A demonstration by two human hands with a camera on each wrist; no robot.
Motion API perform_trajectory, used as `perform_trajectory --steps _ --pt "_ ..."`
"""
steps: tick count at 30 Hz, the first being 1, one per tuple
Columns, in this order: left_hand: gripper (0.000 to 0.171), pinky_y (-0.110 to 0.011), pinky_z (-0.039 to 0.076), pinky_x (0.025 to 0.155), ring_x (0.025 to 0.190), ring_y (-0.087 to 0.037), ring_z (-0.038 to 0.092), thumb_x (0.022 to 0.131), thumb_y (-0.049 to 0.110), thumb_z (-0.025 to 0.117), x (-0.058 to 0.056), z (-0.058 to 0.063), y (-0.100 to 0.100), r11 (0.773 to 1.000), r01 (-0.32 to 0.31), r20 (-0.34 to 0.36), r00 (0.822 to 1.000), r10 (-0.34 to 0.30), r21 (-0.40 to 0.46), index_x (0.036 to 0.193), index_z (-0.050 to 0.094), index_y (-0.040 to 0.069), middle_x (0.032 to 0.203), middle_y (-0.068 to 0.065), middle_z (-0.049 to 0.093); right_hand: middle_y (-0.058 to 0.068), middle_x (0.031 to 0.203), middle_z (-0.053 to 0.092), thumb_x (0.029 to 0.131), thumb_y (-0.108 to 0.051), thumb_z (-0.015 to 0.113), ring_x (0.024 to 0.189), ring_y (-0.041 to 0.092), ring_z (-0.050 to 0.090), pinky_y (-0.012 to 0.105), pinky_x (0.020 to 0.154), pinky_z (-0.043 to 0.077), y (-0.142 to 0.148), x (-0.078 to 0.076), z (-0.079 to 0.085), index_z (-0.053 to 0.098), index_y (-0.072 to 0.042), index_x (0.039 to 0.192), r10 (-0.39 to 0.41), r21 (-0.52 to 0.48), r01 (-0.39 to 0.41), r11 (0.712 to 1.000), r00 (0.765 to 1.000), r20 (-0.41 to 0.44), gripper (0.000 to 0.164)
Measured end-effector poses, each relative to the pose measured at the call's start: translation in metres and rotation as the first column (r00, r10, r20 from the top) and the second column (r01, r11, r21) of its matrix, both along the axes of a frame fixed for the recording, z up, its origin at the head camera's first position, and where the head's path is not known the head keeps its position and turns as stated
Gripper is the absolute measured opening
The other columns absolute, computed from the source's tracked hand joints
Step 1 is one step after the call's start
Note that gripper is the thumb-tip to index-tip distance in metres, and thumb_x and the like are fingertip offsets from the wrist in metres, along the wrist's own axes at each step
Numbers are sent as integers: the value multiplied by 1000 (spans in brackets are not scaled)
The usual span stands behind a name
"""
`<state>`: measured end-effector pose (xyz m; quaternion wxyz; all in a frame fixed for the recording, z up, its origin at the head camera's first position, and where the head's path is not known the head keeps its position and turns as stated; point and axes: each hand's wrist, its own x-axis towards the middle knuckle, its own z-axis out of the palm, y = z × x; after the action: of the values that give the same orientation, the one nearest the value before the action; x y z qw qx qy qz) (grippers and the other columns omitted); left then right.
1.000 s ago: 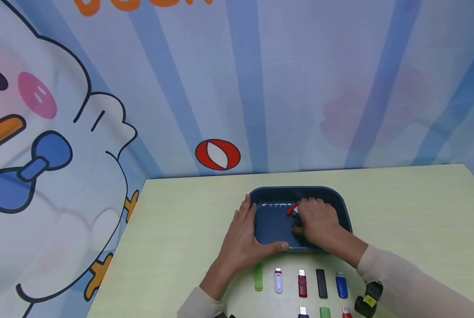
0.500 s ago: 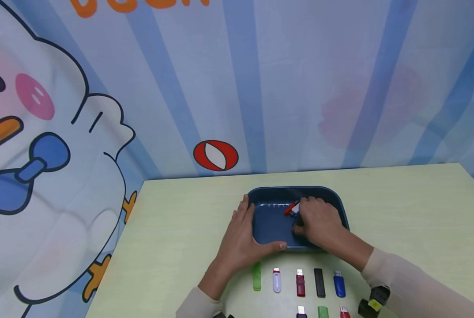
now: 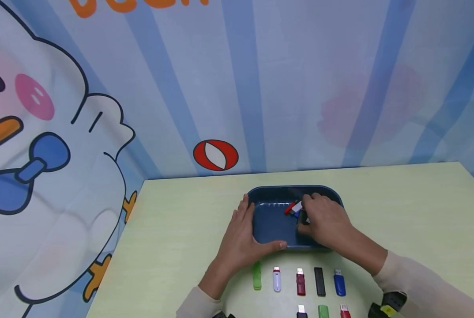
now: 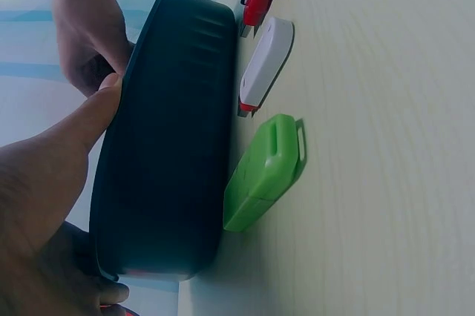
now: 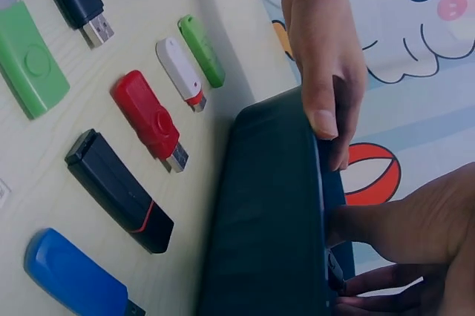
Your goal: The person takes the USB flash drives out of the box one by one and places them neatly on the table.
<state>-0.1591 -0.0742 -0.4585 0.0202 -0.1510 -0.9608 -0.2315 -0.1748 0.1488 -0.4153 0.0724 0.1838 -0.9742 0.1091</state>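
Inside the dark blue tray [image 3: 270,227], my right hand [image 3: 327,223] pinches a small black USB stick [image 3: 302,217] between thumb and fingers, and part of the stick is hidden by the hand. Just left of it in the tray lie a red USB stick [image 3: 289,208] and other small white and blue pieces, partly covered. My left hand [image 3: 242,236] rests with straight, spread fingers along the tray's left rim. Its thumb lies on the front rim, as the left wrist view also shows.
In front of the tray stands a row of USB sticks: green [image 4: 263,175], white [image 4: 267,64], red [image 5: 151,119], black [image 5: 119,191] and blue [image 3: 339,283]. A nearer row has black [image 3: 302,312], green [image 3: 323,311] and red [image 3: 344,311] sticks. A printed backdrop [image 3: 292,88] rises behind the table [image 3: 411,212].
My right hand has shifted slightly right inside the tray, and more of the black stick shows between its fingers. My left hand keeps its place on the rim.
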Motion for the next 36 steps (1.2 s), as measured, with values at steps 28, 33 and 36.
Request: perform_trajectory --steps 28,33,36 --pt "122 -38 11 112 141 -17 4 63 89 48 1 -1 1 1000 0 -1 1000 0 -1 149 27 4 158 -6 5 7 110 56 69 -41 80 84 15 53 30 66 52 -6 49 33 63 -12 111 43 -122 -25 992 988 148 54" --pt "122 -38 11 112 141 -18 4 63 89 47 1 1 1 1000 0 -4 1000 0 -7 149 27 5 158 -6 4 1 108 55 70 -43 79 82 10 52 25 64 50 -10 58 34 63 -17 111 54 -126 -29 992 979 196 51" --pt "122 -38 11 112 141 -18 4 63 89 47 1 1 1 1000 0 -5 1000 0 -8 149 26 5 158 -6 4 -2 107 55 69 -44 78 82 7 51 23 63 49 -12 64 35 63 -21 110 55 -123 -31 992 978 203 49"
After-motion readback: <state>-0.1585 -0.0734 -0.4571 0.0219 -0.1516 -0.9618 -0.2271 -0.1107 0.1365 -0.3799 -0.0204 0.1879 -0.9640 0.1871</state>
